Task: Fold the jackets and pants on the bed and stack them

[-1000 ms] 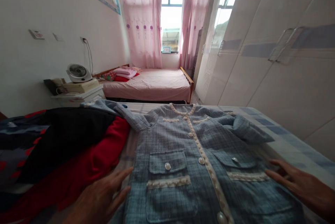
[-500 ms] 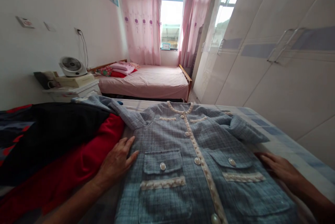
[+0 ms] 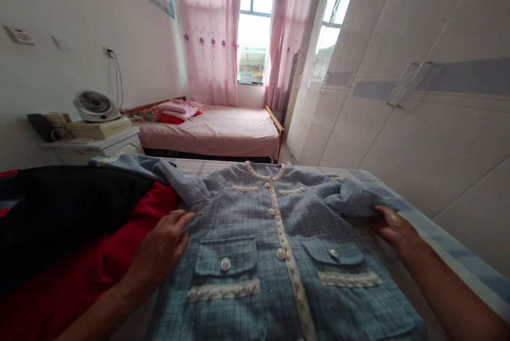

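A blue-grey checked jacket (image 3: 247, 224) lies front up and buttoned, with pearl-like buttons and pale braid trim at the neck, front and pockets. My left hand (image 3: 167, 240) rests at the jacket's left side edge, below the sleeve, thumb and fingers apart and slightly bent. At the right, my right hand (image 3: 392, 226) has its fingers and thumb on the end of the folded right sleeve (image 3: 354, 197), gripping the cloth. The other sleeve (image 3: 185, 184) stretches out to the upper left, over the dark clothes.
Black and red clothes (image 3: 107, 245) are heaped left of the jacket. Under everything is a bed surface with a pale blue-and-white cover (image 3: 438, 240). Beyond stand a pink bed (image 3: 223, 131), a small fan (image 3: 95, 105) on a cabinet, and a white wardrobe (image 3: 382, 134) along the right.
My right hand has moved up from the jacket's right side to the sleeve end and taken hold there. The left hand stays by the left edge. The view has shifted slightly.
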`<state>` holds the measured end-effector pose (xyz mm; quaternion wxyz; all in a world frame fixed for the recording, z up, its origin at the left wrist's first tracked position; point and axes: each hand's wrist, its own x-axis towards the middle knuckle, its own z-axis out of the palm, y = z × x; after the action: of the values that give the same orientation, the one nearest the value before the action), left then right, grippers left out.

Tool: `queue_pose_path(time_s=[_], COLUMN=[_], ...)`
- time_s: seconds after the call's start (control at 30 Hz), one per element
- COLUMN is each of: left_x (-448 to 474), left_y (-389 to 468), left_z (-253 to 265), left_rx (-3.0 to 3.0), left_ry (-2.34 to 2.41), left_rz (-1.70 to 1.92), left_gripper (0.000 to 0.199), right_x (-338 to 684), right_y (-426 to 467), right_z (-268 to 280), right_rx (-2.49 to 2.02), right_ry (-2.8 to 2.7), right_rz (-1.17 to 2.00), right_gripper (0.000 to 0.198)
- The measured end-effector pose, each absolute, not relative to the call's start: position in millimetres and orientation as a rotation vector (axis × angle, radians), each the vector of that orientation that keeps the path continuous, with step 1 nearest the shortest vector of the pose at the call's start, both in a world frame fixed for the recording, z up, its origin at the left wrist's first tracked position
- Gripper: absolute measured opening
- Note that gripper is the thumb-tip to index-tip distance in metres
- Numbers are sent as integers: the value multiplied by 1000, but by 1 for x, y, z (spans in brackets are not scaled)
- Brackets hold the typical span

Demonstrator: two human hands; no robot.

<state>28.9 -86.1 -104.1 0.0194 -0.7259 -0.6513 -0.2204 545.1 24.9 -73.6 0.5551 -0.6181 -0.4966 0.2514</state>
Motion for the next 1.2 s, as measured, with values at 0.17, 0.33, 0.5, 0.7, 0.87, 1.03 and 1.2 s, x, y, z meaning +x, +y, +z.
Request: queue_pose_path(time_s=[0.17, 0.33, 0.5, 0.7, 0.87, 1.03, 1.2], left_x=[89, 119, 113, 109, 151, 212, 195], left_y=[-109, -115, -115, -113, -79, -19, 21], left_z=[-107, -119, -126, -91, -61, -48, -27], left_rx=[-2577, -2799, -2889, -2771, -2693, -2763, -2309], left_ry=[-1638, -1479, -1481, -1657, -1559, -1781, -2169], left_rz=[-661, -410, -385, -701, -859, -1330, -1877], left_gripper=[38, 47, 50, 34, 53, 48, 28], right_x=[514, 441, 409, 480, 522, 507, 514], right_y=[59, 50, -12, -42, -54, -73, -93], right_z=[-6, 33, -11, -77, -90, -93, -105], right_rx=[-1231, -1087, -1123, -1633, -1813, -1733, -1867], right_ry=[-1072, -1434, -2339, -1938, -1735, -1827, -1817], right_rz=[574, 658, 491, 322, 613, 562, 220], right_gripper=[5, 16, 22, 34, 47, 24, 15])
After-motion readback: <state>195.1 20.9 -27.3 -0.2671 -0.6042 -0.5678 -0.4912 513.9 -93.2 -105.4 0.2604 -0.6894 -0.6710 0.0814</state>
